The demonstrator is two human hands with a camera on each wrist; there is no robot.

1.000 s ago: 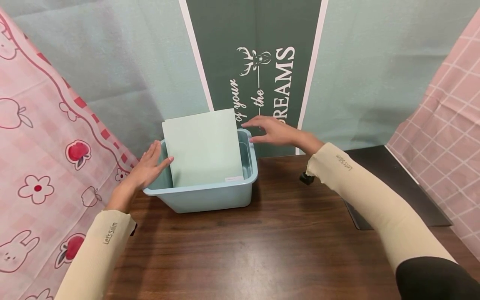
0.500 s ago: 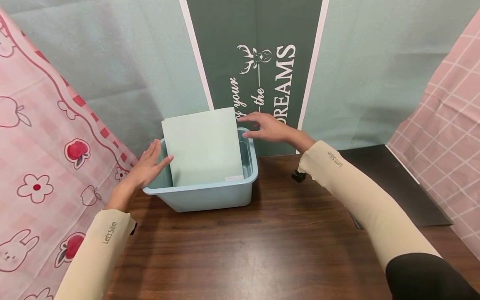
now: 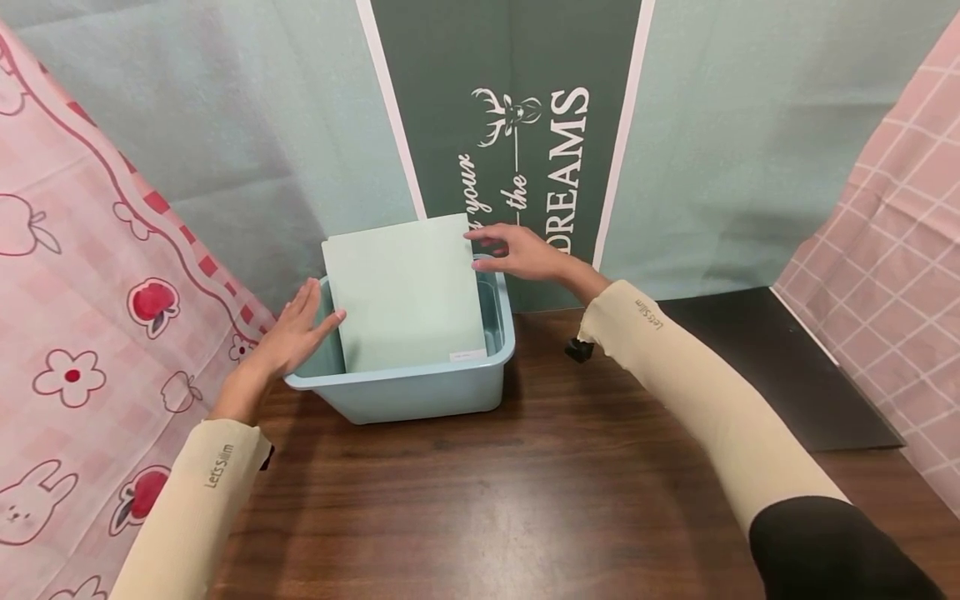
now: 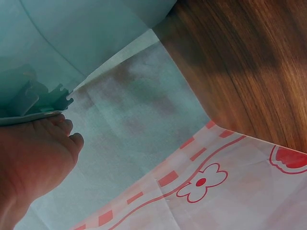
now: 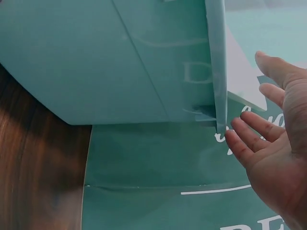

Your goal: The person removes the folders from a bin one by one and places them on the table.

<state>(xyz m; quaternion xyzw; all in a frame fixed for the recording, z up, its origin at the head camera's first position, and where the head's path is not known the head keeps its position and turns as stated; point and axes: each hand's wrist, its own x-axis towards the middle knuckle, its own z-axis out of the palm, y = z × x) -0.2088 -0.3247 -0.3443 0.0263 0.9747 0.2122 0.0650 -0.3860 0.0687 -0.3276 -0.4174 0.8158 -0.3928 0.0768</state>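
Observation:
A light blue plastic bin [image 3: 420, 398] stands on the table against the back cloth. Pale green flat folders or boards [image 3: 405, 292] lean upright in it, rising above the rim, with a small white label low on the front one. My left hand [image 3: 288, 337] rests at the bin's left rim, fingers straight, thumb pointing toward the folders' left edge. At the folders' upper right corner, my right hand [image 3: 517, 252] has its fingers spread and loosely bent. In the right wrist view, this hand [image 5: 273, 153] holds nothing, and a gap shows between its fingers and the folders.
The brown wooden table [image 3: 465, 500] extends in front of the bin. A black flat panel [image 3: 780, 358] lies at the right. Pink patterned cloth [image 3: 97, 333] hangs at the left, pink checked cloth [image 3: 892, 275] at the right, and a green printed cloth [image 3: 517, 50] behind.
My right hand has moved left, from right of the bin's rim to the folders' upper right corner. The left hand, bin and folders have stayed in place.

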